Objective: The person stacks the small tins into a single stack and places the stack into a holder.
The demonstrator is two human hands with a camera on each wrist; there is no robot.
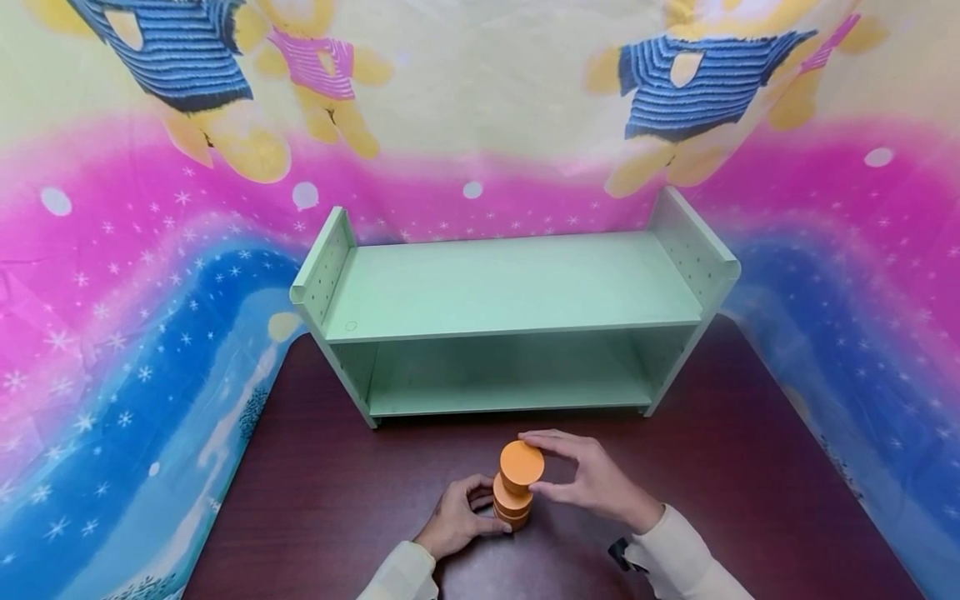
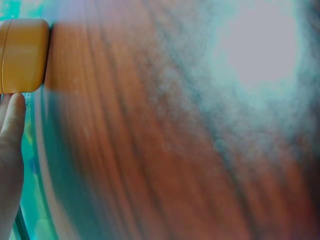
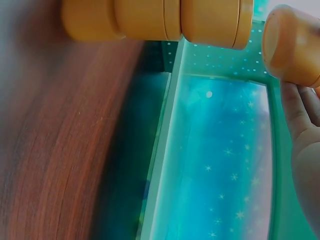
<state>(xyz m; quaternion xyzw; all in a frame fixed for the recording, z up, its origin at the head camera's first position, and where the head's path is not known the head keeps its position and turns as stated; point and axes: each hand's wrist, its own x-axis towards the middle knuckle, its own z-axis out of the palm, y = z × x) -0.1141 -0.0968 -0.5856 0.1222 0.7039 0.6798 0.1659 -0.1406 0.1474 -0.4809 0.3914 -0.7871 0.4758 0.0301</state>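
Small round orange lidded jars stand in an upright stack (image 1: 512, 510) on the table. My left hand (image 1: 459, 517) holds this stack low down, thumb on the near side and fingers on the far side. A lower jar (image 2: 25, 56) shows at the edge of the left wrist view, a fingertip against its side. Between thumb and fingers, my right hand (image 1: 592, 479) grips another orange jar (image 3: 292, 45) just above the stack. A narrow gap separates it from the top lid (image 3: 245, 22) of the stack in the right wrist view.
Behind the hands stands a pale green two-level shelf (image 1: 510, 283) with raised side panels. The dark red-brown table (image 1: 337, 517) extends to both sides. A printed cloth (image 1: 450, 100) with bears and snowflakes hangs around the back and sides.
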